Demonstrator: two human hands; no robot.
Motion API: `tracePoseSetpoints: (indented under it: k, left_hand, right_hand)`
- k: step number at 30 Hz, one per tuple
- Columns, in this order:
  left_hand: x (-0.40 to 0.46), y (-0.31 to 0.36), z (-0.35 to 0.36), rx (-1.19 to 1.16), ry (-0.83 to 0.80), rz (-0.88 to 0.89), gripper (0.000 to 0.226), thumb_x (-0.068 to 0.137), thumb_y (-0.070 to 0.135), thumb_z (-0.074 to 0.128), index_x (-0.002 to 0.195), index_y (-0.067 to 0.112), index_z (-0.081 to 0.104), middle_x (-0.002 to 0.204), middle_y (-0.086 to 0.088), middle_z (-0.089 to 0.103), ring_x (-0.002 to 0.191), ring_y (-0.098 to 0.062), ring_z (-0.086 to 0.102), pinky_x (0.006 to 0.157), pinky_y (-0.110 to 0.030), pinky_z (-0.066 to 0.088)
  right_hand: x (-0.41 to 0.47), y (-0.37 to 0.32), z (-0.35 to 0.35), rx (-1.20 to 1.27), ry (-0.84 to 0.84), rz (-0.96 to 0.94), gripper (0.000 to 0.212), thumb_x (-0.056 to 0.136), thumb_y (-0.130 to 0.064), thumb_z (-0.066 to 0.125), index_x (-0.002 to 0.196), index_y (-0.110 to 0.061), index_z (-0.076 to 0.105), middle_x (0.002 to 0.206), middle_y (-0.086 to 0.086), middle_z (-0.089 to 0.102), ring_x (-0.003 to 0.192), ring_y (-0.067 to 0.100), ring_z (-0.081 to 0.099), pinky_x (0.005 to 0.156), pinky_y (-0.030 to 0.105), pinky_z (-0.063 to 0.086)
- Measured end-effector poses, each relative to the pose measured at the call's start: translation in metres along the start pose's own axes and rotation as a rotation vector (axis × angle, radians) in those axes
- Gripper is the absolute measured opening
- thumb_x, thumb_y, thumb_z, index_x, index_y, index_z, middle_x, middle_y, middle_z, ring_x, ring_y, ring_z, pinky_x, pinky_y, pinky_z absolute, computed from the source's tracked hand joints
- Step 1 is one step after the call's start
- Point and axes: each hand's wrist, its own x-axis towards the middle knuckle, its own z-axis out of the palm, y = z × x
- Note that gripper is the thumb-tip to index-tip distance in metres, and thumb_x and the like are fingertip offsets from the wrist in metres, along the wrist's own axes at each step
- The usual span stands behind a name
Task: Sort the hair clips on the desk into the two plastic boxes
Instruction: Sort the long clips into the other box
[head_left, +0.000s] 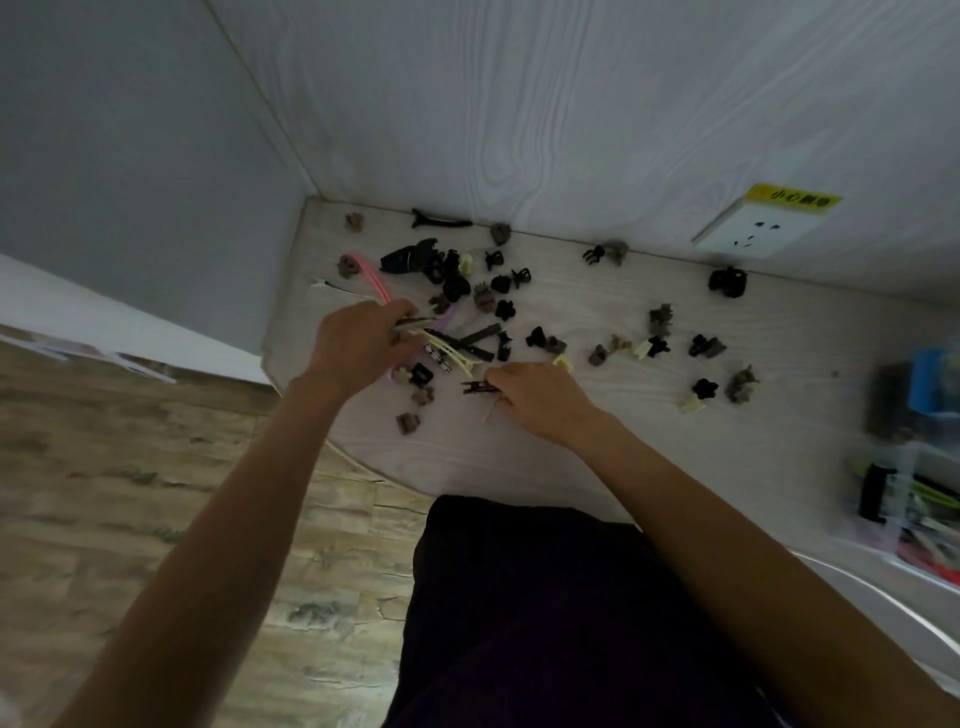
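Whitish wood-grain covers the desk (597, 447), and small hair clips (498, 306) in black, brown and cream lie scattered over it, thickest toward its left end and thinning out to the right. The left hand (358, 343) is curled round a bundle of long clips (415, 325), among them a pink one (371, 275) that sticks out past the knuckles toward the wall. Cream long clips (460, 358) fan out on the desk just beside its fingers. The right hand (535, 397) rests low on the desk near the front edge, its fingertips pinching a dark long clip (478, 387) that lies flat on the surface. At the far right, blurred, stands a clear plastic box (893, 493) holding long clips in green, black and red; behind it is a darker box (904, 405) with something blue, its contents too smeared to tell. A white wall socket (753, 231) sits on the panel behind the desk, with a yellow label (792, 199) above it bearing dark Chinese characters too blurred to read with certainty. A black long clip (441, 221) lies against the wall, and a wooden floor (156, 493) shows at the left
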Motion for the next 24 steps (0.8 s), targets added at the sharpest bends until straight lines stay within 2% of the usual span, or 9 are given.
tracePoseSetpoints:
  k: [3,6,8,13,17,20,22,24]
  left_hand:
    - [0.006,0.005,0.005,-0.016,-0.060,0.007,0.026,0.080,0.038,0.064,0.100,0.022,0.061,0.083,-0.009,0.060,0.083,-0.030,0.060,0.062,-0.028,0.034]
    - [0.010,0.006,0.007,-0.036,-0.055,0.010,0.023,0.078,0.039,0.067,0.092,0.022,0.062,0.081,-0.008,0.059,0.084,-0.029,0.059,0.061,-0.028,0.034]
    - [0.011,0.005,0.008,-0.043,-0.035,0.012,0.023,0.077,0.042,0.067,0.089,0.023,0.063,0.078,-0.006,0.054,0.086,-0.028,0.058,0.063,-0.028,0.034]
    - [0.005,0.001,0.009,-0.060,0.041,0.045,0.027,0.073,0.043,0.072,0.076,0.017,0.069,0.072,-0.006,0.061,0.078,-0.027,0.058,0.060,-0.027,0.034]
    - [-0.006,-0.005,0.007,-0.098,0.126,0.019,0.028,0.064,0.036,0.081,0.084,0.018,0.074,0.074,-0.009,0.067,0.076,-0.029,0.063,0.062,-0.027,0.037]
    - [-0.013,-0.008,0.007,-0.155,0.099,-0.054,0.031,0.068,0.038,0.078,0.095,0.024,0.073,0.081,-0.008,0.067,0.081,-0.028,0.062,0.066,-0.028,0.038]
    - [-0.016,-0.011,0.010,-0.202,0.090,-0.067,0.026,0.071,0.039,0.076,0.093,0.025,0.073,0.081,-0.005,0.068,0.081,-0.027,0.062,0.066,-0.028,0.039]
    - [-0.021,-0.011,0.009,-0.236,0.071,-0.072,0.024,0.073,0.041,0.073,0.091,0.025,0.073,0.080,-0.003,0.070,0.079,-0.025,0.062,0.066,-0.029,0.041]
  right_hand:
    - [0.004,0.008,-0.007,0.034,0.079,0.014,0.027,0.098,-0.023,0.037,0.114,-0.007,0.051,0.106,0.014,0.061,0.090,0.030,0.059,0.068,0.035,0.042]
    - [0.010,0.015,-0.016,0.139,0.236,0.121,0.024,0.097,-0.025,0.040,0.100,-0.003,0.049,0.092,0.016,0.059,0.071,0.028,0.052,0.059,0.034,0.036]
    - [0.017,0.018,-0.022,0.180,0.272,0.208,0.023,0.096,-0.024,0.042,0.097,-0.002,0.048,0.084,0.013,0.055,0.062,0.022,0.042,0.057,0.032,0.029]
    - [0.035,0.021,-0.033,0.265,0.199,0.265,0.032,0.095,-0.019,0.043,0.118,0.003,0.040,0.079,0.016,0.058,0.056,0.020,0.040,0.053,0.030,0.029]
    - [0.043,0.019,-0.037,0.297,0.141,0.243,0.034,0.094,-0.018,0.042,0.124,-0.002,0.036,0.077,0.010,0.052,0.057,0.020,0.042,0.051,0.029,0.026]
    - [0.045,0.018,-0.037,0.269,0.150,0.244,0.031,0.095,-0.019,0.040,0.122,-0.005,0.038,0.077,0.009,0.050,0.062,0.024,0.046,0.055,0.029,0.029]
    - [0.046,0.017,-0.037,0.232,0.164,0.225,0.031,0.096,-0.022,0.040,0.122,-0.005,0.040,0.077,0.012,0.054,0.061,0.024,0.047,0.054,0.029,0.028]
    - [0.048,0.018,-0.036,0.175,0.182,0.198,0.033,0.095,-0.025,0.042,0.123,-0.006,0.042,0.085,0.018,0.061,0.065,0.027,0.051,0.055,0.029,0.030]
